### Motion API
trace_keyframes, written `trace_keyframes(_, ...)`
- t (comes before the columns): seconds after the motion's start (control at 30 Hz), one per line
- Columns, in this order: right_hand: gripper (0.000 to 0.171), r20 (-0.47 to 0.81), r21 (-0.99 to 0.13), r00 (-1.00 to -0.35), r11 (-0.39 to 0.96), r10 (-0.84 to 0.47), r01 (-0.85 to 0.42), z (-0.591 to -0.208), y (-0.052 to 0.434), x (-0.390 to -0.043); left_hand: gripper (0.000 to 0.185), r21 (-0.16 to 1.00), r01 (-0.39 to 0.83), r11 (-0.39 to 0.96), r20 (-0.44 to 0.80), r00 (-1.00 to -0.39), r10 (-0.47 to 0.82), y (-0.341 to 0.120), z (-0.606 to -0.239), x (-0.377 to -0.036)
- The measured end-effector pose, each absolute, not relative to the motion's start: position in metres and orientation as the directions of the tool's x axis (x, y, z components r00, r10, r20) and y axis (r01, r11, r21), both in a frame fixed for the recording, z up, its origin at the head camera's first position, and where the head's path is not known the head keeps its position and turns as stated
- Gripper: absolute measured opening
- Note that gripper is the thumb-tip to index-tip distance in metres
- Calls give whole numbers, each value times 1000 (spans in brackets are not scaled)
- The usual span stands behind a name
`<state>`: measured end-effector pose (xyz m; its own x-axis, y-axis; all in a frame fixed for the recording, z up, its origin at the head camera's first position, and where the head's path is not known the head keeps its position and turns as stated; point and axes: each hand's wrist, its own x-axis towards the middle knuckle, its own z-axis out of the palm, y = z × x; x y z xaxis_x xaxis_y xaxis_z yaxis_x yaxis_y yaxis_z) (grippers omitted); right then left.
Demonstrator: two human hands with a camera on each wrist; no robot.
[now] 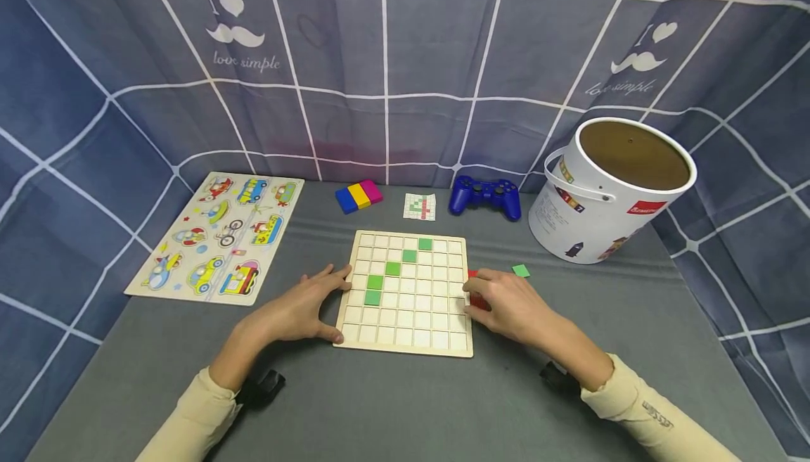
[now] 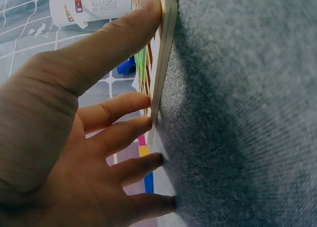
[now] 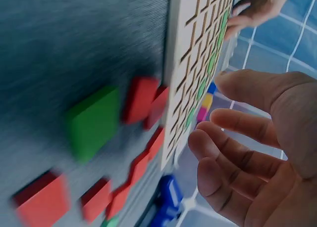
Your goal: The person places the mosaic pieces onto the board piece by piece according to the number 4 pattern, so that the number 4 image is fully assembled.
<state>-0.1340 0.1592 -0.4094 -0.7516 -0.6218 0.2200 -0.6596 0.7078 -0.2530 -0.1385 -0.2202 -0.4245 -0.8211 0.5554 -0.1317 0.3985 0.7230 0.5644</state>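
A wooden grid board (image 1: 405,321) lies on the grey table with several green tiles (image 1: 393,268) set in a diagonal line. My left hand (image 1: 323,304) rests against its left edge, thumb and straight fingers (image 2: 124,133) touching the board's rim (image 2: 166,49). My right hand (image 1: 484,297) hovers at the board's right edge over several loose red tiles (image 3: 141,98). Its fingers (image 3: 237,125) are loosely bent and hold nothing. One loose green tile (image 1: 521,271) lies just beyond that hand, also seen as the green tile (image 3: 94,120) in the right wrist view.
A vehicle puzzle board (image 1: 218,237) lies at the left. At the back are blue, yellow and magenta blocks (image 1: 358,196), a small pattern card (image 1: 420,207) and a blue game controller (image 1: 485,197). A white bucket (image 1: 607,191) stands at the right. Blue checked cloth walls surround the table.
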Motion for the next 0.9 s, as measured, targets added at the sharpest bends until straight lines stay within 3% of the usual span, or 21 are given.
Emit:
trace_keyframes(0.17, 26, 187, -265, -788, 742, -587, -616, -411, 184, -125, 82, 572, 383, 726, -144, -824, 548, -222, -424, -139)
trace_keyframes(0.5, 25, 96, -253, -799, 762, -594, -596, -422, 211, -107, 86, 550, 388, 740, -140, -830, 539, -226, -424, -139)
trace_keyframes(0.9, 22, 122, -258, -806, 766, -579, -589, -424, 209, -103, 83, 561, 386, 732, -150, -822, 549, -222, -426, -140)
